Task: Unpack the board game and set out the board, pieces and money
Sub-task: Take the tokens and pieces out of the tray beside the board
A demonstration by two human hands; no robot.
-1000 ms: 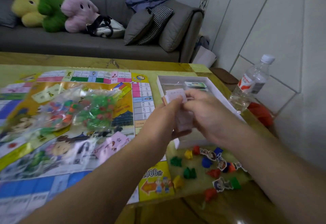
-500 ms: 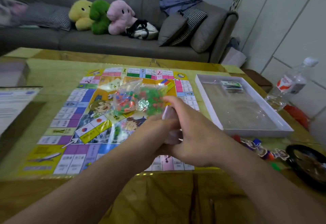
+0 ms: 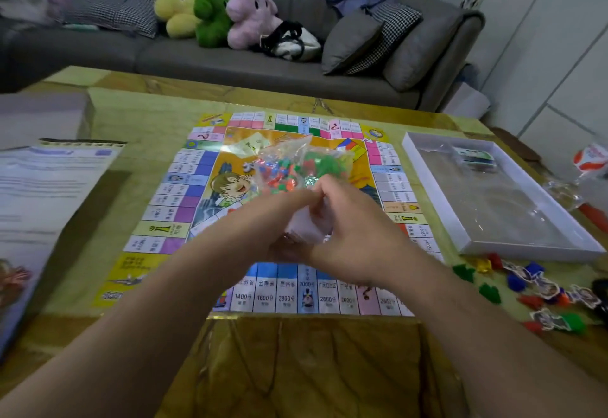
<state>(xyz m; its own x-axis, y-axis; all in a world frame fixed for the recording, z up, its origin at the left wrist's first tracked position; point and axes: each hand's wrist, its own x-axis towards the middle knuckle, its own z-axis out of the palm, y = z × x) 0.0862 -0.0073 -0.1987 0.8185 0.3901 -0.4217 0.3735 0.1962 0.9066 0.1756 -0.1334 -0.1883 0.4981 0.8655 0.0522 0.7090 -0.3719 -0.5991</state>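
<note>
The game board (image 3: 184, 197) lies unfolded on the table. On its middle rests a clear bag of coloured plastic pieces (image 3: 296, 164). Over the board's near half, my left hand (image 3: 283, 220) and my right hand (image 3: 355, 236) meet and together grip a pale pink wrapped stack of paper money (image 3: 307, 225), fingers curled round it. The white box tray (image 3: 467, 239) stands right of the board with a small card packet (image 3: 475, 156) at its far end. Loose character pawns and coloured bases (image 3: 539, 289) lie scattered in front of the tray.
The box lid (image 3: 39, 193) lies at the left edge of the table. A water bottle (image 3: 589, 160) stands at the far right. A grey sofa (image 3: 230, 58) with plush toys and cushions runs behind the table.
The view swung left, from the box tray to over the board. Both hands carried the pink stack from above the tray to above the board's near half.
</note>
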